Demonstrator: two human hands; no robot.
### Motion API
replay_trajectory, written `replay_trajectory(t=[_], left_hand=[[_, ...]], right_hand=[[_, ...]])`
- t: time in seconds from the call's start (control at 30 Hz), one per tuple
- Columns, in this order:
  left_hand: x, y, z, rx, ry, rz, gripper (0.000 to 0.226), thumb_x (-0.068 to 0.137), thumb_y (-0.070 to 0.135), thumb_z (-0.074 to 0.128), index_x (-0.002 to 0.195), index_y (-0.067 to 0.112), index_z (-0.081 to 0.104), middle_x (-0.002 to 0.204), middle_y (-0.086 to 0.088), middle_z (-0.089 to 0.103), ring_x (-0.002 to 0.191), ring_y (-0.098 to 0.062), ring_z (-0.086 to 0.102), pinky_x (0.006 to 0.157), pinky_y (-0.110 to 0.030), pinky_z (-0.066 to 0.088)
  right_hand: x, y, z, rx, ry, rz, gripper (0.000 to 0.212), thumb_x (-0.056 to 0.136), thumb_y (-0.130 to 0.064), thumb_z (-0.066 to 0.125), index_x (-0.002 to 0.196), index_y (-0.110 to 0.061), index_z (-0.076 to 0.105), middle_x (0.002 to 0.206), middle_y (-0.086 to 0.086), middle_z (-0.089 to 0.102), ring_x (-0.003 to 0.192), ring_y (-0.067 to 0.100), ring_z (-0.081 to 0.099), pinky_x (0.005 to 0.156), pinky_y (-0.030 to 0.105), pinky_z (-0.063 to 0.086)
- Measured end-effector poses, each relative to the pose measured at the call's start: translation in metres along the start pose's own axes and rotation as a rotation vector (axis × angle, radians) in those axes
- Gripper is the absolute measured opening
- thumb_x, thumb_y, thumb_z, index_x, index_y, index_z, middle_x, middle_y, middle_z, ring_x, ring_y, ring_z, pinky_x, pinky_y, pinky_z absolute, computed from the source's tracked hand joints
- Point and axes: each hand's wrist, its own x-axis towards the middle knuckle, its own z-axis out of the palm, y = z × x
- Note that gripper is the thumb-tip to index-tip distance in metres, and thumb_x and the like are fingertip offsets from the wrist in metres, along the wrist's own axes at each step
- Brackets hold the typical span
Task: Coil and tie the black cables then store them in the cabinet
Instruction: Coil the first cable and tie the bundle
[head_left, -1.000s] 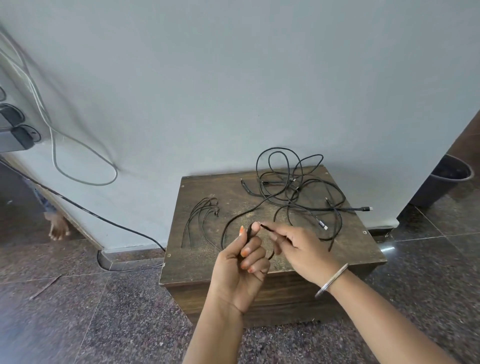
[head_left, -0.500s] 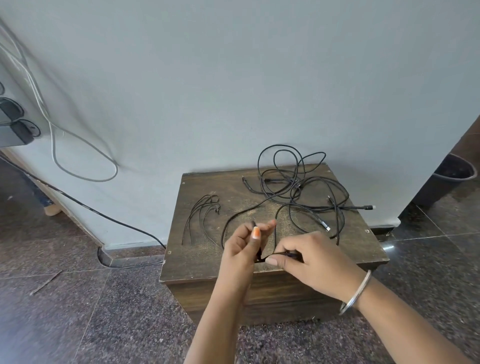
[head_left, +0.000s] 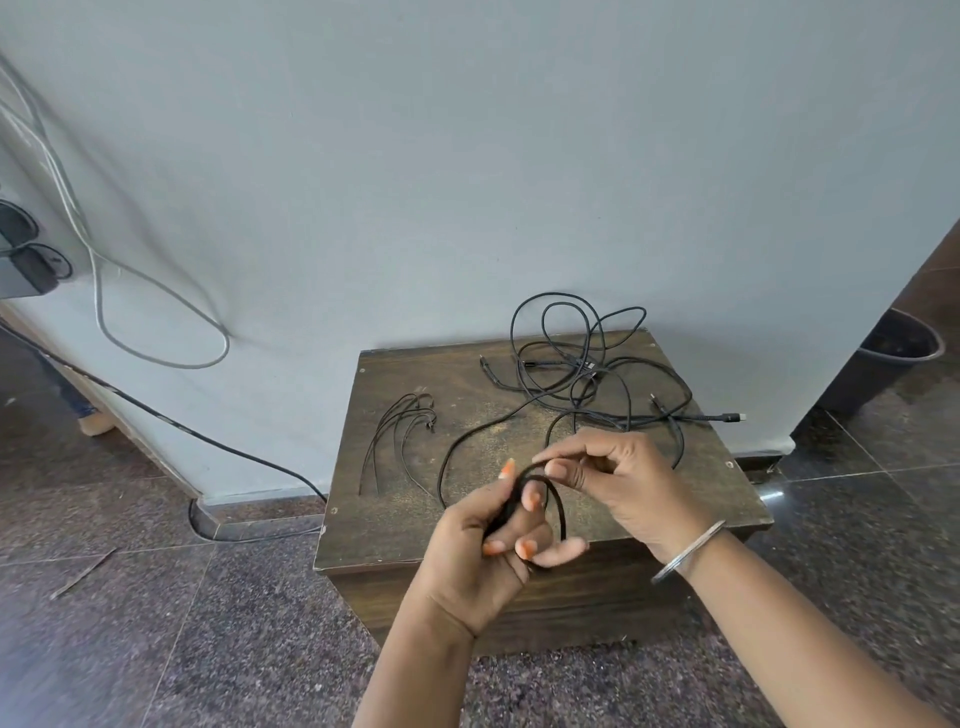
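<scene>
A tangle of black cables (head_left: 597, 374) lies on the back right of a low dark wooden cabinet (head_left: 395, 525). One black cable (head_left: 470, 436) runs from that tangle forward into my hands. My left hand (head_left: 493, 540) grips its end with curled fingers, and a small loop (head_left: 558, 506) stands out beside them. My right hand (head_left: 618, 478) pinches the top of that loop between thumb and forefinger. Both hands hover over the cabinet's front edge. A bunch of thin dark ties (head_left: 400, 436) lies on the cabinet's left part.
The cabinet stands against a pale wall on a speckled stone floor. A grey wire (head_left: 156, 312) hangs on the wall at left, and a black cord (head_left: 197, 436) runs down to the floor. A dark bin (head_left: 898, 348) sits at far right.
A loop of cable has formed at my left hand. My right hand rose from the cabinet's front edge and now pinches the top of that loop.
</scene>
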Motion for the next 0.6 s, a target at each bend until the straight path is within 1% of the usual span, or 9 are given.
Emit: replay_trajectory(t=[0.03,0.1,0.13,0.2,0.27,0.33,0.4,0.5,0.6], left_hand=[[0.0,0.001,0.0,-0.082,0.003,0.041,0.04,0.094,0.03,0.04,0.07,0.007,0.063,0.035,0.006,0.029,0.04,-0.009,0.044,0.072,-0.043,0.059],[-0.001,0.004,0.0,-0.215,0.019,0.144,0.04,0.094,0.03,0.041,0.07,0.006,0.063,0.033,0.004,0.035,0.043,-0.011,0.051,0.076,-0.044,0.058],[-0.001,0.006,-0.002,-0.269,0.037,0.203,0.04,0.094,0.029,0.042,0.07,0.005,0.062,0.035,0.003,0.038,0.047,-0.013,0.056,0.078,-0.045,0.057],[0.0,0.01,-0.007,-0.341,0.105,0.318,0.039,0.095,0.028,0.044,0.068,0.005,0.061,0.041,0.0,0.043,0.056,-0.016,0.063,0.083,-0.048,0.055],[0.002,0.012,-0.011,-0.354,0.187,0.406,0.038,0.094,0.027,0.045,0.066,0.007,0.06,0.048,-0.001,0.047,0.067,-0.019,0.068,0.089,-0.051,0.053],[0.005,0.013,-0.014,-0.336,0.254,0.455,0.038,0.094,0.027,0.045,0.066,0.007,0.06,0.054,-0.003,0.053,0.08,-0.023,0.071,0.093,-0.052,0.049],[0.008,0.012,-0.016,-0.278,0.292,0.474,0.039,0.093,0.028,0.045,0.066,0.006,0.063,0.059,-0.006,0.058,0.092,-0.028,0.07,0.096,-0.05,0.047],[0.01,0.007,-0.016,-0.08,0.304,0.476,0.036,0.093,0.03,0.045,0.073,0.005,0.062,0.071,-0.015,0.066,0.11,-0.034,0.063,0.098,-0.041,0.05],[0.012,0.001,-0.014,0.198,0.318,0.49,0.037,0.095,0.033,0.041,0.079,0.006,0.06,0.086,-0.022,0.071,0.111,-0.033,0.063,0.088,-0.028,0.053]], right_hand=[[0.0,0.002,0.001,0.003,-0.016,0.031,0.022,0.079,-0.012,0.067,0.099,-0.003,0.072,0.076,0.002,0.072,0.075,0.027,0.064,0.067,0.04,0.05],[-0.003,0.0,0.004,-0.063,-0.111,0.11,0.025,0.09,-0.007,0.057,0.113,-0.011,0.065,0.062,-0.015,0.068,0.059,-0.003,0.059,0.058,0.011,0.043],[-0.005,-0.001,0.007,-0.181,-0.181,0.131,0.024,0.094,-0.012,0.052,0.114,-0.018,0.064,0.059,-0.018,0.066,0.053,-0.004,0.055,0.054,0.008,0.039],[-0.009,0.0,0.013,-0.45,-0.311,0.112,0.023,0.098,-0.026,0.046,0.11,-0.027,0.065,0.065,-0.011,0.067,0.053,0.005,0.055,0.052,0.016,0.038],[-0.013,-0.004,0.017,-0.581,-0.405,0.091,0.022,0.099,-0.03,0.043,0.093,-0.032,0.064,0.068,-0.005,0.069,0.051,0.004,0.053,0.052,0.017,0.038],[-0.016,-0.006,0.019,-0.697,-0.451,0.058,0.026,0.099,-0.032,0.042,0.08,-0.027,0.059,0.066,-0.001,0.069,0.052,0.004,0.055,0.054,0.02,0.042],[-0.017,-0.007,0.019,-0.794,-0.456,0.011,0.029,0.097,-0.037,0.043,0.082,-0.021,0.061,0.06,-0.001,0.063,0.053,0.01,0.054,0.056,0.032,0.048],[-0.018,-0.01,0.018,-0.846,-0.409,-0.048,0.032,0.093,-0.045,0.048,0.082,-0.021,0.067,0.048,-0.005,0.044,0.043,0.007,0.038,0.044,0.024,0.031],[-0.019,-0.017,0.017,-0.755,-0.327,-0.105,0.029,0.088,-0.045,0.058,0.076,-0.021,0.069,0.045,-0.005,0.043,0.041,0.011,0.037,0.042,0.02,0.023]])
